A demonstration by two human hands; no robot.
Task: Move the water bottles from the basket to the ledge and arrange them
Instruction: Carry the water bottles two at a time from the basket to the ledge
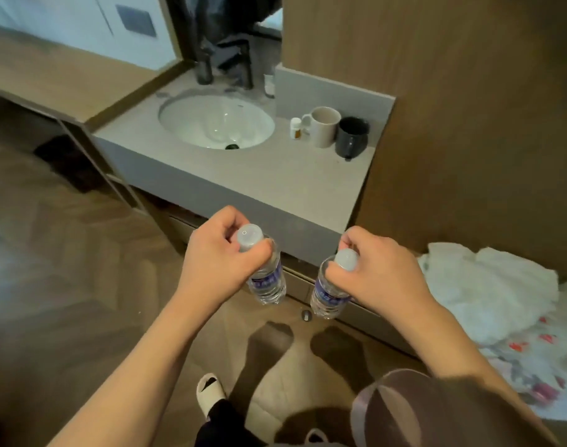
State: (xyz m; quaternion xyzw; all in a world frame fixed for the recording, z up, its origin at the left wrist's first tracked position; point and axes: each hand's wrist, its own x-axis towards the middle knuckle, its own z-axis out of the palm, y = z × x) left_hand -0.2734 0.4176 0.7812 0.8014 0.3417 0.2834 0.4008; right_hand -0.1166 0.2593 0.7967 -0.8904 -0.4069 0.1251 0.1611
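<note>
Hands (pixel 217 253) (pixel 379 269) gripping clear ribbed plastic bottles (pixel 269 279) (pixel 327 295), round caps; smooth stone counter (pixel 275 179)

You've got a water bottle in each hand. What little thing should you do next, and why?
Probably lift both bottles up and forward, over the front edge of the grey counter. The left hand and right hand each grip a bottle by the neck: the left bottle and right bottle hang in front of the counter, below its top. The bare stretch before the mugs looks free.

Clear plastic bottles (pixel 267 282), matt stone counter (pixel 275 179)
</note>
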